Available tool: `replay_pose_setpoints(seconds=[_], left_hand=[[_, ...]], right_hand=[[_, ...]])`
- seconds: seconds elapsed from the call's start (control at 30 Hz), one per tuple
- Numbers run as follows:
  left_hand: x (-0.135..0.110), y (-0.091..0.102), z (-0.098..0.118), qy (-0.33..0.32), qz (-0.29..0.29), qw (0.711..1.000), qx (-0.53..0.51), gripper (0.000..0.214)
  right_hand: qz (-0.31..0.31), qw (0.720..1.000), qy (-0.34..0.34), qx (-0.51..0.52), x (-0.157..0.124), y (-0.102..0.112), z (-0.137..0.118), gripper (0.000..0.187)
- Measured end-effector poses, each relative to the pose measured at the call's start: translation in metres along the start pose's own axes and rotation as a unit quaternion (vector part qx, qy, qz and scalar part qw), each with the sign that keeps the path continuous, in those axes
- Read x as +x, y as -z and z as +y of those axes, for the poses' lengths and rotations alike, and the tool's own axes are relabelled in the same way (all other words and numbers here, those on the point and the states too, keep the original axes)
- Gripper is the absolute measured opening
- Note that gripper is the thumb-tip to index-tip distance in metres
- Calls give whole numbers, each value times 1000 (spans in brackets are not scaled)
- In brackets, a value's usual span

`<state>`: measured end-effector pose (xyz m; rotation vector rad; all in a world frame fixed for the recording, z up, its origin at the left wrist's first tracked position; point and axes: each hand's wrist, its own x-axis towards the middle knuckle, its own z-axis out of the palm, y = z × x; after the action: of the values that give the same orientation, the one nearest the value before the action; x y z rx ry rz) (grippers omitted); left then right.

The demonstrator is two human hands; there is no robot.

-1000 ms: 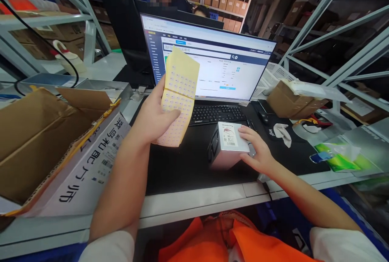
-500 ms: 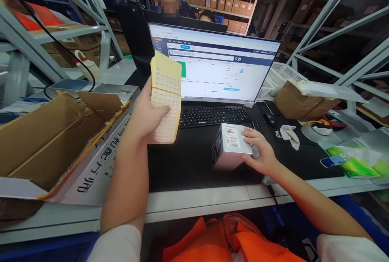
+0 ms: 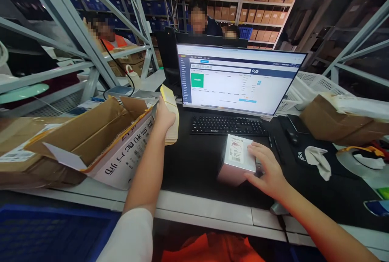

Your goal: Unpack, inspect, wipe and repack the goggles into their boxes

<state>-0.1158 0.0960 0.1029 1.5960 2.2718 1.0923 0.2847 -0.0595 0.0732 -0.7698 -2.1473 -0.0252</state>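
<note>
1. Holding a yellow sheet stack (image 3: 172, 134) in the head view, the left hand (image 3: 165, 117) is closed round it, just beside the open carton (image 3: 129, 160);
2. the right hand (image 3: 267, 168), curved and part-open, has thumb and fingers on the right end of the white box (image 3: 237, 160);
3. that box is over the black mat (image 3: 191, 172), nearer than the keyboard (image 3: 227, 125) and monitor (image 3: 237, 85).
</note>
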Motion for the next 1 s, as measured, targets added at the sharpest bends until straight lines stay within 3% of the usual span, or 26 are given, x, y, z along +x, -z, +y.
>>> replay_pose_setpoints(seconds=[0.17, 0.3, 0.37, 0.47, 0.57, 0.67, 0.7, 0.77, 0.83, 0.9, 1.0], left_hand=[[32, -20, 6, 66, -31, 997, 25, 96], [61, -30, 11, 88, -48, 995, 15, 61], [67, -33, 12, 89, -49, 995, 2, 45], [61, -41, 17, 81, -22, 996, -18, 49], [30, -53, 30, 30, 17, 999, -40, 56], [-30, -55, 52, -80, 9, 993, -86, 41], [-55, -50, 59, -128, -8, 985, -111, 37], [-106, -36, 74, -265, -99, 937, -206, 42], [-150, -18, 86, -342, -189, 898, -201, 52], [-182, -1, 91, -363, -240, 893, -116, 67], [-204, 18, 87, -320, -189, 928, 23, 83]], right_hand=[[-9, 1000, 13, -9, 5, 2, -2, 58], [-5, 1000, -1, 10, 6, 3, -4, 52], [-14, 999, -24, 21, 4, 6, -8, 50], [-49, 993, -92, 58, -4, 13, -15, 55], [-51, 977, -184, 91, -21, 17, -15, 61], [-61, 961, -255, 88, -41, 15, -13, 54], [-79, 955, -274, 86, -47, 13, -13, 51], [-121, 944, -294, 92, -56, 6, -17, 50], [-157, 936, -294, 111, -59, -3, -28, 57], [-169, 930, -301, 126, -56, -12, -44, 71], [-154, 933, -304, 115, -44, -25, -73, 88]])
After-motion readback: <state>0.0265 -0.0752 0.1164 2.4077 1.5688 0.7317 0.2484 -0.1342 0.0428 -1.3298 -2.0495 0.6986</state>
